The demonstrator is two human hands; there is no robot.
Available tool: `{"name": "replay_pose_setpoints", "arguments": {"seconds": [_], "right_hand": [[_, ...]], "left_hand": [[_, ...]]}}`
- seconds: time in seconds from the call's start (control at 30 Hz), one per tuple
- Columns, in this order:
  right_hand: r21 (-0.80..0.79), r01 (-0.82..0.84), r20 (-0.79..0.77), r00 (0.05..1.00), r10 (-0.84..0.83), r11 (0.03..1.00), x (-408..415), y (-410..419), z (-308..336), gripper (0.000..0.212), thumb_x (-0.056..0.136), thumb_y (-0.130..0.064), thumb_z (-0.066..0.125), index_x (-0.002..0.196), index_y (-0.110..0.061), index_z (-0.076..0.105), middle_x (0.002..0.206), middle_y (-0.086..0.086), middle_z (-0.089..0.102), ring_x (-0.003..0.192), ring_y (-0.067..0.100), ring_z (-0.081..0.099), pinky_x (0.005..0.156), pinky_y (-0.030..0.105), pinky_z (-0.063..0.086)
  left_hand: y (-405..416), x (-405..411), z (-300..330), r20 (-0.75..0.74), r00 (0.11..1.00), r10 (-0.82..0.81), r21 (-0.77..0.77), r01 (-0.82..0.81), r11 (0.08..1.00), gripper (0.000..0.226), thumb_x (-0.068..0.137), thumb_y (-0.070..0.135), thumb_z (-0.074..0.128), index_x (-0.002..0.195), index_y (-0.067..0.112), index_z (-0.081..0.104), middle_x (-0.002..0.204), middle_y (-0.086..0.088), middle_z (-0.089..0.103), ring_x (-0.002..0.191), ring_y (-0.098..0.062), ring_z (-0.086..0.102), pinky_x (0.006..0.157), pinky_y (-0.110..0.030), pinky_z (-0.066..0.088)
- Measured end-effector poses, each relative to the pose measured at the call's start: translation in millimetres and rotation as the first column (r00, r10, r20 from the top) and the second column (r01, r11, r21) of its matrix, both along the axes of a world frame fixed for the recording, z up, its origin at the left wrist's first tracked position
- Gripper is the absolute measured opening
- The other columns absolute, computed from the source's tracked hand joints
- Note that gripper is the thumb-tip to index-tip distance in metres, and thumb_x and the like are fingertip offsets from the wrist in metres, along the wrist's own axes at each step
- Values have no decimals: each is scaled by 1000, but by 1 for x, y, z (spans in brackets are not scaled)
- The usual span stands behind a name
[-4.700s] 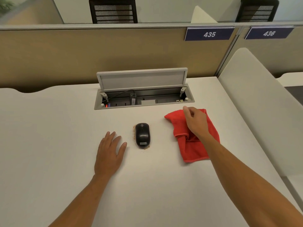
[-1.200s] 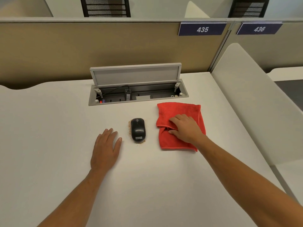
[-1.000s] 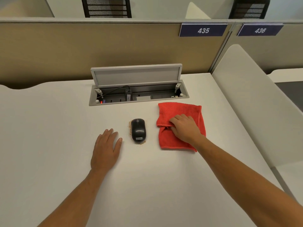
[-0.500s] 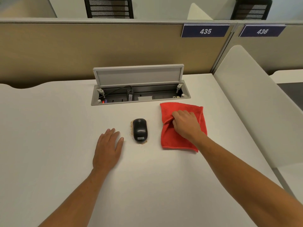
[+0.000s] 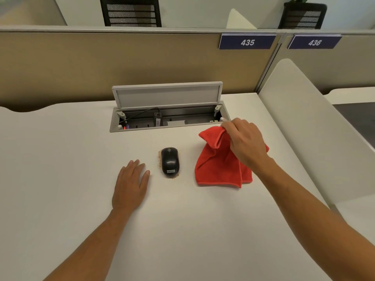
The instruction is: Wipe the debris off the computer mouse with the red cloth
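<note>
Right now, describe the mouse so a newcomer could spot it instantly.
On the white desk, look just in front of the open cable tray set into the surface. The computer mouse lies there between the flat left hand and the red cloth. It is the only black item on the desk, ringed by brownish crumbs.

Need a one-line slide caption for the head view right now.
Right hand lifts the red cloth beside the debris-ringed mouse; left hand rests flat on the desk.

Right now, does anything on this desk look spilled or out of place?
Yes: tan crumbs lie along the black mouse, on its left and near edges. The cable box lid also stands open.
</note>
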State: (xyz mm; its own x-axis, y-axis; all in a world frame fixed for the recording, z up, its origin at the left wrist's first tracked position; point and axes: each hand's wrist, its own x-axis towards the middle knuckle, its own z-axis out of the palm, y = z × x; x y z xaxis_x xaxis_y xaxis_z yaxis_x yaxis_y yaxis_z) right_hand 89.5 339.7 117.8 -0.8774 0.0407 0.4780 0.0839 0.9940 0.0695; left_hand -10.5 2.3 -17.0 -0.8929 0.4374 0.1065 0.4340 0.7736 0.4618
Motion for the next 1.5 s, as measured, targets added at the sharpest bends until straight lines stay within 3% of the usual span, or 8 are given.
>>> {"name": "replay_pose_setpoints", "arguments": {"seconds": [0.17,0.33,0.5,0.67,0.8,0.93,1.37,1.5], "right_hand": [[65,-33,31,999,31,997,41,-8,-50,33,73,6,63,102,-9,66,85,10,60,73,32,52,65,41,40],[6,-135,142,981,133,991,57,-17,-89,10,87,-21,66,96,-16,68,85,3,61,75,29,56,69,41,43],[-179,-80,238,964,122,981,55,-16,-92,44,86,-62,52,95,-23,70,89,-5,59,82,21,52,77,40,39],[-476,162,73,987,-144,864,29,-22,-80,46,91,-57,45,107,-21,68,105,1,65,98,23,56,86,43,44],[-387,386,473,863,-178,838,16,-34,-102,70,92,-68,24,152,-32,23,158,0,27,146,24,19,116,54,14],[-317,366,546,825,-147,875,14,-22,-123,74,87,-77,8,151,-44,-7,163,-8,-3,150,16,-7,114,59,-9],[-292,303,514,849,-119,907,-22,28,-123,72,86,-78,4,151,-47,-5,163,-10,1,150,13,-3,115,58,-9],[-282,292,396,903,-166,914,-21,11,-115,72,92,-71,6,154,-36,13,162,-5,17,150,15,6,116,53,-10]], "left_hand": [[0,1,2,-8,1000,-3,12,3,1000,44,102,34,43,137,9,56,149,-9,47,144,-25,34,121,-41,20],[0,0,2,-9,1000,-8,12,8,1000,45,104,36,41,136,9,56,149,-9,47,144,-25,34,121,-42,20],[-1,-1,0,-8,1000,-7,8,7,1000,47,103,39,39,137,11,56,150,-7,47,145,-23,33,121,-40,19],[0,0,1,-9,1000,-7,8,7,1000,55,100,45,33,137,11,56,149,-8,48,144,-24,34,121,-41,20],[0,-1,1,-2,1000,-8,-5,8,1000,52,104,44,33,138,12,55,150,-7,46,145,-23,33,121,-40,19],[0,-1,1,4,1000,-2,-3,2,1000,53,100,43,35,138,12,55,150,-6,46,145,-22,33,121,-38,18],[1,-1,3,-14,1000,5,7,-4,1000,53,99,44,36,136,12,57,148,-6,48,144,-22,35,121,-38,20],[1,0,1,-14,1000,1,22,-1,1000,54,99,44,35,137,12,56,150,-6,47,145,-22,32,121,-37,18]]}}
